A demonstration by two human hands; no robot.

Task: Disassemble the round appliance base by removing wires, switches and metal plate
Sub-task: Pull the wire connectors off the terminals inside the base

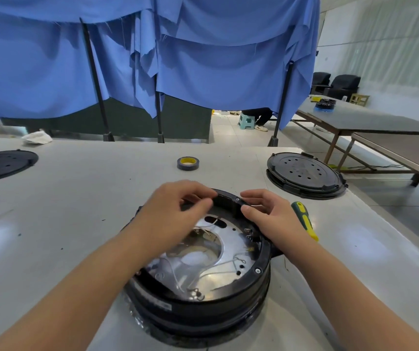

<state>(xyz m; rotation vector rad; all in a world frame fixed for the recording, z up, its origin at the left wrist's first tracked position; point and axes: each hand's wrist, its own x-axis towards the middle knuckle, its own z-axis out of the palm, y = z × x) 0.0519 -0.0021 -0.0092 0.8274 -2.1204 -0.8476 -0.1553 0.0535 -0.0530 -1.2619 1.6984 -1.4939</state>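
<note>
The far rim of the round appliance base is covered by both hands, so whatever sits under the fingers there cannot be made out. The left hand is curled, thumb and fingertips drawn close at the black rim; whether a wire is pinched between them cannot be told. The right hand is laid loosely spread on the rim's far right side, thumb inside and fingers outside, gripping nothing that can be identified. The base is seated on the pale counter, directly in front of the person, open side up. Inside it a shiny metal plate with a large central cut-out is seen, and thin pale wires are looped loosely across its near part; small terminals at the right inner wall are blurred. A yellow-and-green screwdriver is partly hidden behind the right wrist. A roll of tape and a black perforated disc are set farther back.
</note>
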